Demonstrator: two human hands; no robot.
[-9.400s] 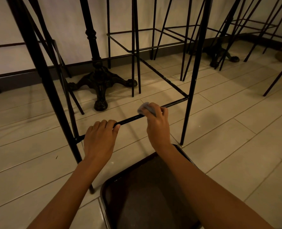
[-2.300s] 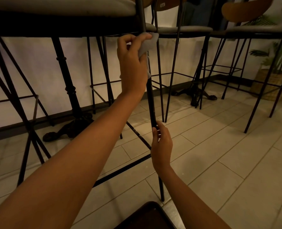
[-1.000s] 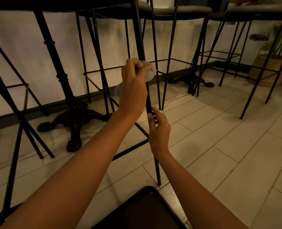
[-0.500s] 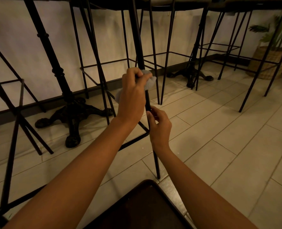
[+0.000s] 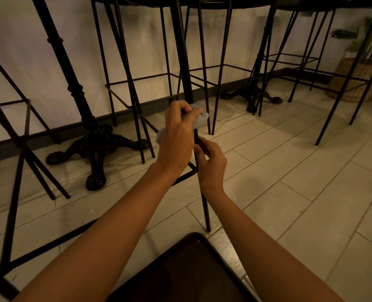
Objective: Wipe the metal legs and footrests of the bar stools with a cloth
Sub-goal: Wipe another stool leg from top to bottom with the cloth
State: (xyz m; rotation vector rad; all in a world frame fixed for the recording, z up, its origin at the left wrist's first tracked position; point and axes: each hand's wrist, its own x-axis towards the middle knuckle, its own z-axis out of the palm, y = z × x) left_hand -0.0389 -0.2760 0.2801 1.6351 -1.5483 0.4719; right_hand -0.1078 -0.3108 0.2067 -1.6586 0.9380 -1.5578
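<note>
One black stool leg (image 5: 184, 62) runs nearly upright, leaning slightly, with its foot on the tiled floor (image 5: 289, 171) close to the person. One pale cloth (image 5: 200, 119) is wrapped round the leg, and the left hand (image 5: 176, 136) clamps it there. Just below, the right hand (image 5: 211, 164) curls round the same leg where one footrest bar (image 5: 185, 175) joins it. Two cast-iron table bases (image 5: 96, 147) stand along the floor's far edge, by the wall.

No legible text, label, brand or number anywhere.
</note>
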